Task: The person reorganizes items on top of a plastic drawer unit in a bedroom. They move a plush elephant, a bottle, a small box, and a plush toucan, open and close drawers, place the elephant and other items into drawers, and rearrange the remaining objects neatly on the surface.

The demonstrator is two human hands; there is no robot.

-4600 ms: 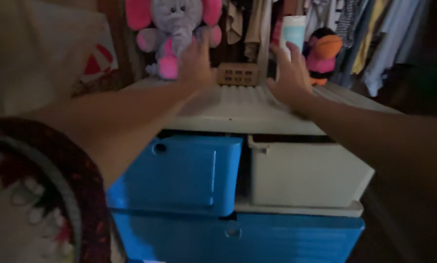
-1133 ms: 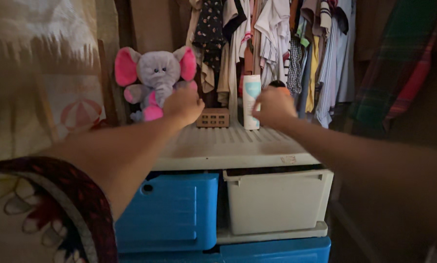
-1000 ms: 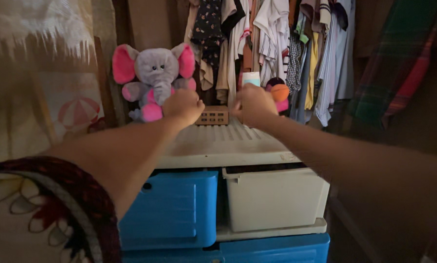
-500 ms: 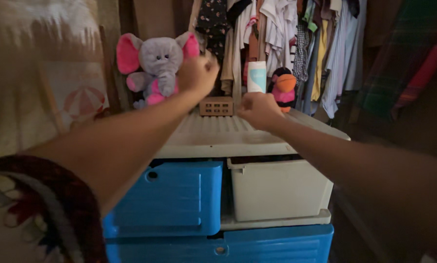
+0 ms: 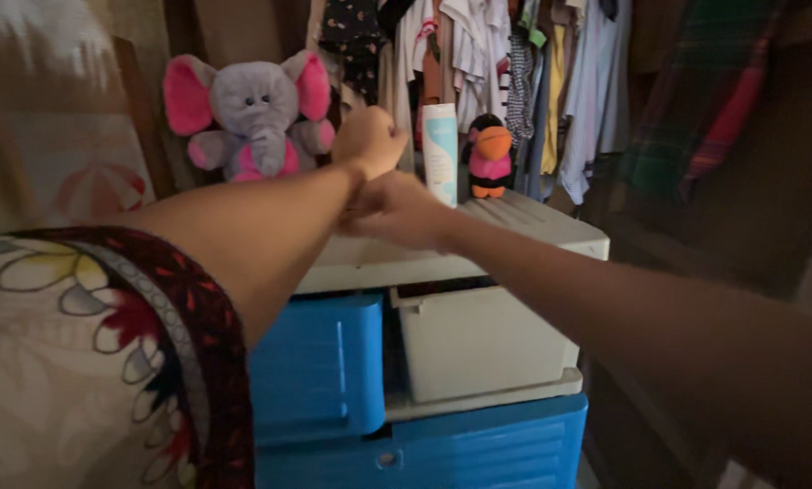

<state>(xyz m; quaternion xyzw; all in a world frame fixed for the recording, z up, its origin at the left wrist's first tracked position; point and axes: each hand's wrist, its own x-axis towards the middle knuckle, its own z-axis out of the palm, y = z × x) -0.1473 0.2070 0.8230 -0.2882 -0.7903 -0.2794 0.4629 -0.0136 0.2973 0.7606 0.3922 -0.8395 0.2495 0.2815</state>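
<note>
My left hand [image 5: 370, 140] is a closed fist raised over the beige top [image 5: 524, 226] of a plastic drawer unit, right of a grey and pink plush elephant [image 5: 252, 118]. My right hand [image 5: 395, 210] sits just below it with its fingers bunched against my left wrist. Whether it pinches anything there is hidden. A white and pale blue tube bottle [image 5: 440, 149] stands upright just behind both hands. A small black, orange and pink plush toy [image 5: 490, 156] is to its right.
Under the top are a blue drawer [image 5: 320, 371], a beige drawer [image 5: 478, 340] and a wide blue drawer [image 5: 442, 448]. Clothes [image 5: 515, 54] hang behind, with plaid fabric [image 5: 696, 118] at right. My floral sleeve [image 5: 107, 362] fills the lower left.
My right hand has left the unit's top and come in under my left wrist. The left fist stays raised. The small basket between the hands is now hidden.
</note>
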